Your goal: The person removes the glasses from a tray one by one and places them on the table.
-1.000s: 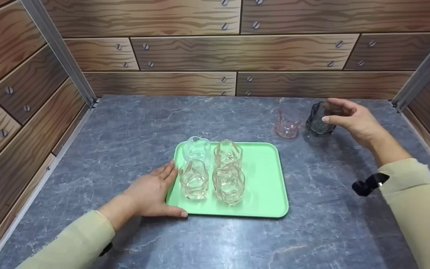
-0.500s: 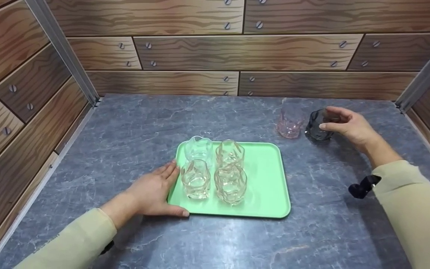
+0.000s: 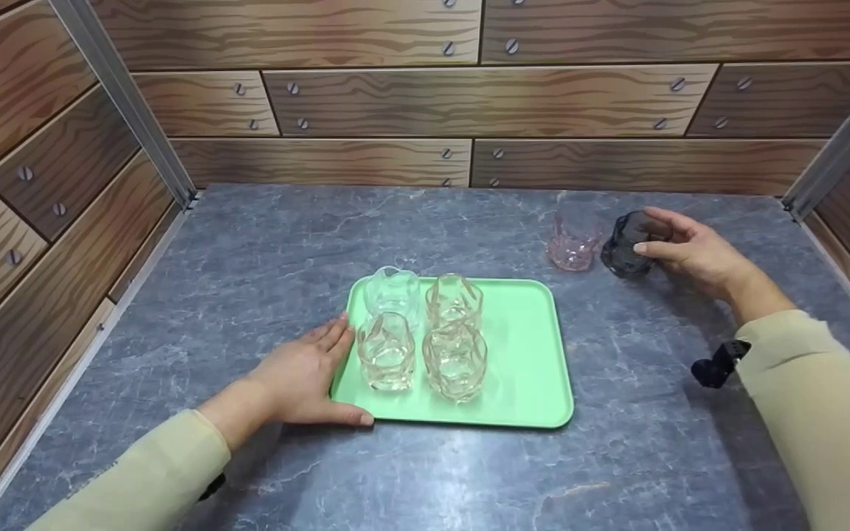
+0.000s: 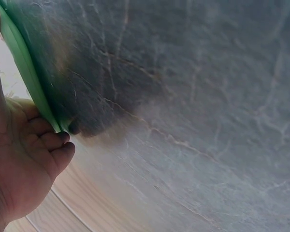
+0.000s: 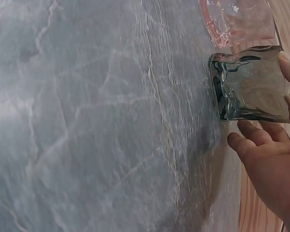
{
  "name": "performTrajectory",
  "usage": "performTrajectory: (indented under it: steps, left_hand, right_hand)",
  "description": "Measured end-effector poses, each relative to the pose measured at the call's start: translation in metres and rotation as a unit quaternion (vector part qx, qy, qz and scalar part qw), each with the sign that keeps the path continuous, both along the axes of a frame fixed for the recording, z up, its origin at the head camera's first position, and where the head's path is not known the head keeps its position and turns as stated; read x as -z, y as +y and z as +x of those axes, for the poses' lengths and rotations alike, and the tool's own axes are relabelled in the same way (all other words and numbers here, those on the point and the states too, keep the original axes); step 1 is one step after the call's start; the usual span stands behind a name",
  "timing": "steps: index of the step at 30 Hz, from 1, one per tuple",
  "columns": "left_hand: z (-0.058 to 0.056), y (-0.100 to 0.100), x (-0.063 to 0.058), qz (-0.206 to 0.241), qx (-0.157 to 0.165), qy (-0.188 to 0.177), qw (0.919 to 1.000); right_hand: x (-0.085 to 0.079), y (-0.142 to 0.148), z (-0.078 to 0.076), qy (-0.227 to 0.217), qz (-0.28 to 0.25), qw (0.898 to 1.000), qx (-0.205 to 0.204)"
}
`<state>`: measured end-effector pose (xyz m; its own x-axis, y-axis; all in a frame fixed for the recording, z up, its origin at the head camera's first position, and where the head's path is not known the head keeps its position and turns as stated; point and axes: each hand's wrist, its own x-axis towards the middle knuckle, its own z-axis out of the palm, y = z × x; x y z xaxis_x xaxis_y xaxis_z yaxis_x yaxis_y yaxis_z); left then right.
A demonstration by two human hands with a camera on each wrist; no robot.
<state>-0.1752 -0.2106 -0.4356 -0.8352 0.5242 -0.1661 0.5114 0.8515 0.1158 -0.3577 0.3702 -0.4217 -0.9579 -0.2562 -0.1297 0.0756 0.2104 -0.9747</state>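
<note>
In the head view, a light green tray carries several clear, wavy-sided glasses. A clear glass and an amber-tinted glass stand in its front row. My left hand lies against the tray's near left corner, its fingers stretched along the left edge and the thumb along the front edge. At the back right, my right hand holds a dark grey glass between thumb and fingers. The right wrist view shows the thumb at the dark glass's rim, with fingers partly hidden behind it.
A pink glass stands just left of the dark one. The tray's right part bears no glass. Wood-patterned walls enclose the grey marbled table at the back and sides.
My right hand has moved slightly nearer and leftward, and the dark glass has come slightly nearer with it. The left hand, the tray and its glasses have kept their places.
</note>
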Motion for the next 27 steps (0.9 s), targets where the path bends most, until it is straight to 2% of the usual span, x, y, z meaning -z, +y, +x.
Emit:
performTrajectory:
  steps: [4, 9, 13, 18, 20, 24, 27]
  left_hand:
    - [0.0, 0.0, 0.001, -0.004, 0.0, -0.002, 1.0]
    - [0.0, 0.0, 0.001, -0.005, 0.004, 0.0, 1.0]
    - [0.0, 0.0, 0.001, -0.006, 0.001, 0.002, 1.0]
    - [-0.001, 0.0, 0.001, -0.001, 0.005, 0.0, 1.0]
    - [-0.001, -0.001, 0.001, 0.001, 0.006, 0.0, 1.0]
    - [0.0, -0.001, 0.0, 0.0, 0.005, -0.001, 1.0]
    - [-0.001, 0.0, -0.001, 0.0, 0.008, -0.004, 1.0]
  right_hand:
    - [-0.002, 0.001, 0.001, -0.018, 0.005, 1.0, -0.016]
    - [-0.012, 0.004, 0.008, -0.006, 0.056, 0.998, 0.001]
    - [-0.03, 0.002, 0.018, 0.038, 0.095, 0.994, 0.037]
    - [-0.054, -0.009, 0.039, 0.101, 0.095, 0.989, 0.059]
    - [-0.063, -0.017, 0.049, 0.129, 0.072, 0.987, 0.055]
    - [-0.074, -0.038, 0.07, 0.184, 0.062, 0.98, 0.037]
    - [-0.081, -0.056, 0.087, 0.214, 0.081, 0.973, 0.021]
